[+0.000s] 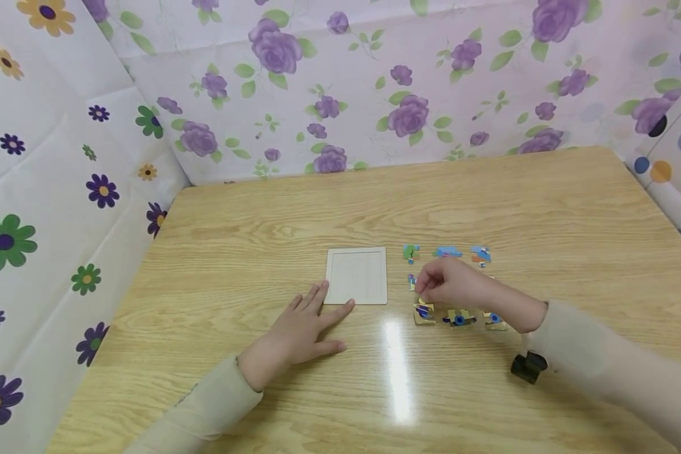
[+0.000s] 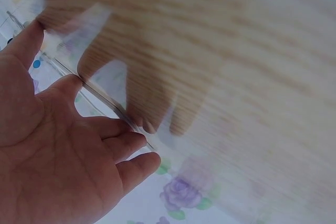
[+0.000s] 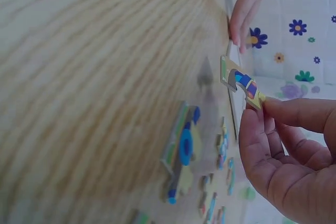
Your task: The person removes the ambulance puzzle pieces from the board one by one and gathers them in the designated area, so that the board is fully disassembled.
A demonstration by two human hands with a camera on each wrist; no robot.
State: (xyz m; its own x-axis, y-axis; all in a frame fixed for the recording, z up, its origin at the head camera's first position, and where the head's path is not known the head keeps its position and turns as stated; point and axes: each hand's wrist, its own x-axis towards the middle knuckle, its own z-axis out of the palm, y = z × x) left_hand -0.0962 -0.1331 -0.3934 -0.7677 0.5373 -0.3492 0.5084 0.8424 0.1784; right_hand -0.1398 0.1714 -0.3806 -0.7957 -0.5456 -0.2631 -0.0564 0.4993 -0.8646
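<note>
My right hand (image 1: 459, 285) pinches a jigsaw puzzle piece (image 3: 242, 81) by one end between thumb and fingertips. The piece is yellow, blue and green, and the right wrist view shows it raised off the table. My left hand (image 1: 289, 334) lies with spread fingers at the lower left corner of a shallow white puzzle tray (image 1: 356, 277). Some of its fingertips touch the tray's edge. In the left wrist view the palm (image 2: 58, 166) shows, with the fingertips along an edge. Nothing is held in that hand.
Loose puzzle pieces lie in rows right of the tray, among them a green one (image 1: 411, 252), a light blue one (image 1: 448, 251) and one with a blue wheel (image 1: 459, 319). Some are partly hidden by my right hand. The wooden table (image 1: 250, 239) meets flowered cloth (image 1: 369, 82) behind.
</note>
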